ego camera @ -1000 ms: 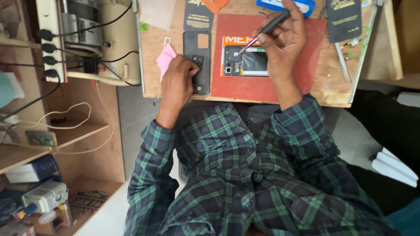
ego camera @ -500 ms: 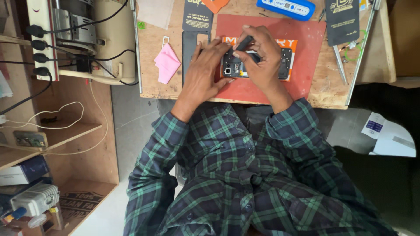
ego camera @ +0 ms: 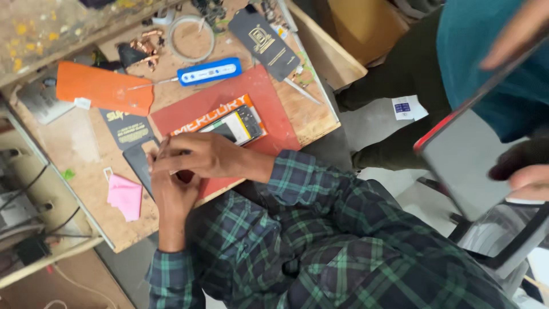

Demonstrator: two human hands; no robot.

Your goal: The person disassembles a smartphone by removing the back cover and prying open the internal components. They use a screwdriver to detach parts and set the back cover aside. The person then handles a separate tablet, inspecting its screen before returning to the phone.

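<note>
**Two hands meet over the red mat**

Along the tabletop's near edge, going left to right: one pink cloth [ego camera: 126, 196] lies near the left corner, then one dark flat panel [ego camera: 139, 163] beside it. The left hand [ego camera: 171, 197] rises from the near edge, its fingers curled narrow under the right hand [ego camera: 197, 155], which lies across it with fingers bent close; whether they pinch anything I cannot tell. Both hands sit at the near left part of one red mat [ego camera: 269, 109]. On that mat, just beyond the right hand, lies one opened phone [ego camera: 235, 126] on an orange card.

Half a second ago the hands were pressed on the phone itself; now they have drawn off it toward the near edge, and the view has swung so that another person's hands with a tablet [ego camera: 474, 166] show at the right.

Farther back lie one orange sheet [ego camera: 103, 88], one black card [ego camera: 127, 129] with pale print, one blue oblong tool [ego camera: 209, 72], and a second black card [ego camera: 266, 43] at the far right edge.
</note>
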